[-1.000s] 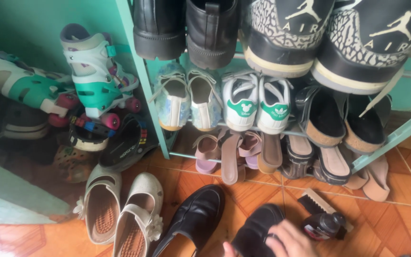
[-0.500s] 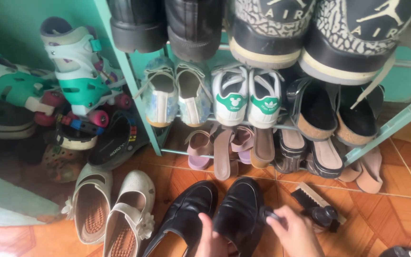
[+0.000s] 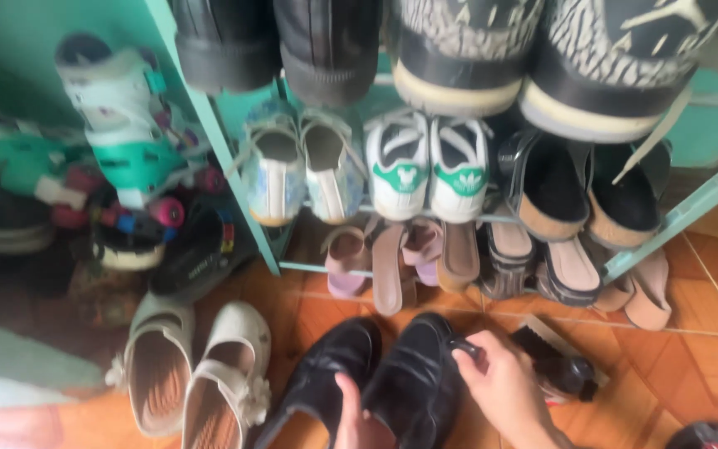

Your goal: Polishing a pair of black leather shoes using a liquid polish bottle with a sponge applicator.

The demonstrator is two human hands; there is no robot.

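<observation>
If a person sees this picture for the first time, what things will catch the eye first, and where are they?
First, the two hands at the bottom: the left hand steadies a black shoe, and the right hand presses something small and dark against its side. Behind stands a green shoe rack crowded with pairs, white sneakers in the middle. At the left, a green and white roller skate stands out.

Two black loafers (image 3: 376, 378) — two hands (image 3: 504, 387).

You see soft, even daylight with no hard shadows, only darkness under the green shoe rack (image 3: 234, 208) and in the corner at left. Motion blur smears everything, worst on the roller skates (image 3: 118, 125). The orange floor tiles (image 3: 708, 349) carry a mild sheen.
</observation>
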